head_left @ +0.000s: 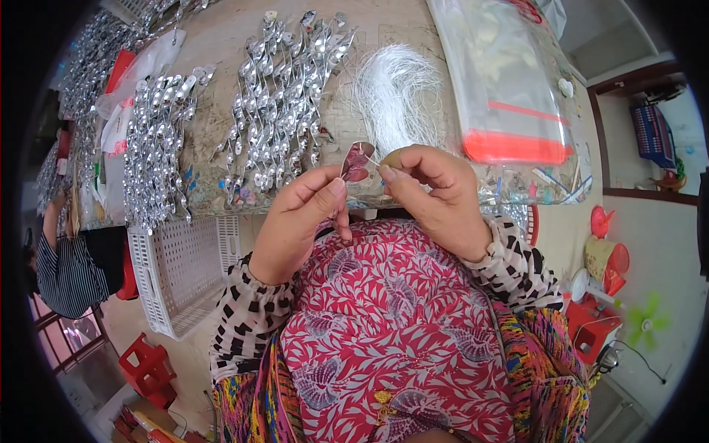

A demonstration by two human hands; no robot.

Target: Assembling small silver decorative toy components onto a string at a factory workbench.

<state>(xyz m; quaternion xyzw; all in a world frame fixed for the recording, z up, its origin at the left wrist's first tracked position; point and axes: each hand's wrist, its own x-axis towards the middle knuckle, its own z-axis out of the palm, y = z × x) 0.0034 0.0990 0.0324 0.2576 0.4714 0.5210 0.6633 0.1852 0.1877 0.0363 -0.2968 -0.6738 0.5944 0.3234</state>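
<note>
Near the table's front edge, my left hand pinches a shiny curved metal piece between thumb and fingers. Its mirror-like surface looks dark red, much like my apron. A thin white string runs from the top of this piece to my right hand, whose thumb and forefinger are closed on it. Just beyond my hands lies a loose bundle of white strings. To its left, rows of twisted silver metal pieces are spread on the table, with another group farther left.
Clear plastic bags with a red strip lie at the table's right. A white perforated crate stands below the table at left, near a red stool. Another person works at far left. A green fan is at right.
</note>
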